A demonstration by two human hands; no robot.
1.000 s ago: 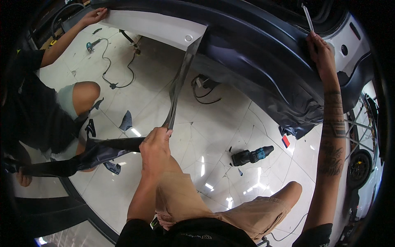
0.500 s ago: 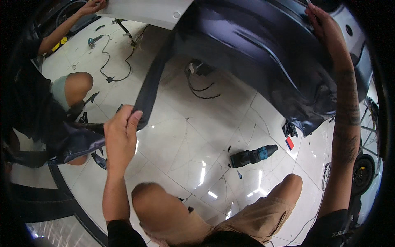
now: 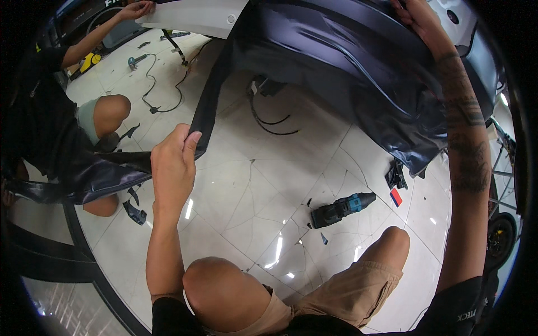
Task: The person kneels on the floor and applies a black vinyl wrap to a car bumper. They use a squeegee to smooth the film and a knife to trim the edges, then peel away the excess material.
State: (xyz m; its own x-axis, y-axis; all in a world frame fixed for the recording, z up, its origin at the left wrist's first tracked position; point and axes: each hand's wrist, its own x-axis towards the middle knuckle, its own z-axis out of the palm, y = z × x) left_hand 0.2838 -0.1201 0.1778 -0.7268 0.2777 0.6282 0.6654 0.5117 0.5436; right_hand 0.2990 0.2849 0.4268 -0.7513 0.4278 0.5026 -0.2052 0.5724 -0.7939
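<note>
lh tight round dk film, rh curled

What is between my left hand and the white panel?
In the head view, dark film runs from your left hand towards the right end of the white panel.

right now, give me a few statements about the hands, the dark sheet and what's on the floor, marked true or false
1. The left hand grips a strip of the dark sheet. True.
2. The black and blue power tool is in the right hand. False: it lies on the tiled floor.
3. The small red and blue card lies to the right of the power tool. True.
4. The right hand rests on a knee. False: it is raised near the top of the view.
5. A co-worker's hand is at the left end of the white panel. True.
</note>
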